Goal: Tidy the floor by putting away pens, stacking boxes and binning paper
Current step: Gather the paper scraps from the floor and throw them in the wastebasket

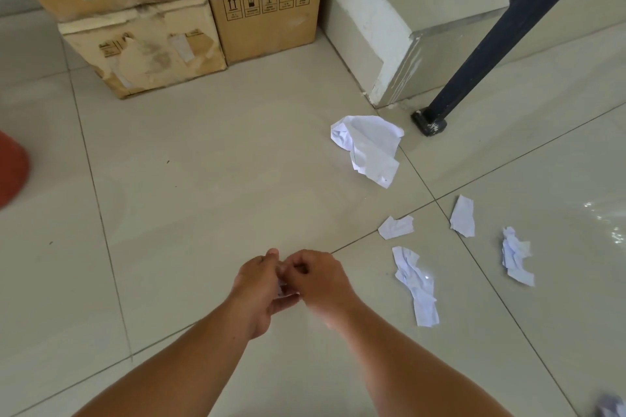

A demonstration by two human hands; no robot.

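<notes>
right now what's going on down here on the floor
A person holds the left hand and right hand together above the pale tiled floor, both pinching a small white paper scrap that is mostly hidden between them. A large crumpled white sheet and four smaller crumpled white paper pieces lie on the tiles to the right, not yet picked up. Brown cardboard boxes are stacked two high by the wall.

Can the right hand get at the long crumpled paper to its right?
Probably yes: only bare floor separates the right hand from the long crumpled paper, though it grips a small scrap.
</notes>
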